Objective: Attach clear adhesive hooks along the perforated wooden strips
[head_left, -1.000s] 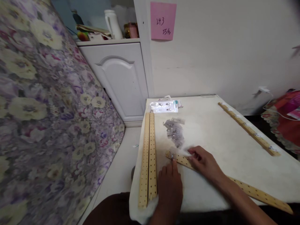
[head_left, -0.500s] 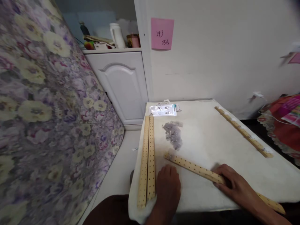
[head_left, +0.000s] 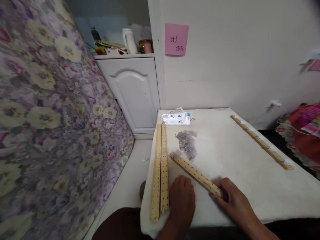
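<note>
A long wooden strip with rows of small holes point(head_left: 192, 171) lies slanted across the near part of the white table point(head_left: 240, 156). My right hand point(head_left: 231, 201) is closed around its near part, hiding the rest of it. My left hand point(head_left: 182, 200) rests flat on the table close to the strip, fingers together, holding nothing. Two more perforated strips point(head_left: 160, 170) lie side by side along the table's left edge. A clear bag of small metal parts point(head_left: 187, 144) sits just beyond the held strip's far end.
A blister pack of metal fittings point(head_left: 175, 118) lies at the table's far left corner. Another wooden strip with fittings point(head_left: 261, 141) runs along the right side. A floral mattress point(head_left: 50, 126) leans at left. A white cabinet point(head_left: 133, 93) and a pink note point(head_left: 176, 39) are behind.
My right hand slid down the slanted strip toward me and now grips it. The strip has swung, its far end moving left and nearer the bag. My left hand stayed almost still.
</note>
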Tool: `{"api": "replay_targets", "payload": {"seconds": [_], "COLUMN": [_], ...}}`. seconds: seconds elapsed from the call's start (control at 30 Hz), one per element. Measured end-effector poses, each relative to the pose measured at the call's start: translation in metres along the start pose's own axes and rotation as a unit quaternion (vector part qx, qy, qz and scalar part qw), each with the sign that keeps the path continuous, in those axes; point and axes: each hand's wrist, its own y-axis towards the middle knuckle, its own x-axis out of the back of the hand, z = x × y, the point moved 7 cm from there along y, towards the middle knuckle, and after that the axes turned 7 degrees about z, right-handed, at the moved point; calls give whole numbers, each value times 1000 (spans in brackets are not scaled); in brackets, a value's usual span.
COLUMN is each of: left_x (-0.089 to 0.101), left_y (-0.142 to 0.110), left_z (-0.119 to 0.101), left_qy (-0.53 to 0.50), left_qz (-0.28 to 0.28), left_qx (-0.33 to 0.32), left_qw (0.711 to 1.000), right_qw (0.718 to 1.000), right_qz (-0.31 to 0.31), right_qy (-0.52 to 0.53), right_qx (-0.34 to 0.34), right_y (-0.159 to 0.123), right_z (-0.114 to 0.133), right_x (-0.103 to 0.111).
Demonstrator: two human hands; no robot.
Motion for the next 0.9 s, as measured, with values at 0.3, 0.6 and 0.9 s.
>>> {"api": "replay_targets", "payload": {"seconds": [0.3, 0.6, 0.9], "left_x": [1, 2, 1], "left_y": [0, 3, 7], "left_z": [0, 1, 2], "left_qy": [-11, -23, -13], "left_qz": [1, 8, 16], "left_qx": [-7, -7, 0], "left_qw": [1000, 1000, 1000], "right_qw": [999, 983, 959], "right_qz": [28, 48, -6], "right_qy": [18, 176, 278], "right_qx": [-12, 39, -51], "right_y": [-6, 64, 143], "right_z": [5, 1, -12], "right_x": [-12, -1, -21]}}
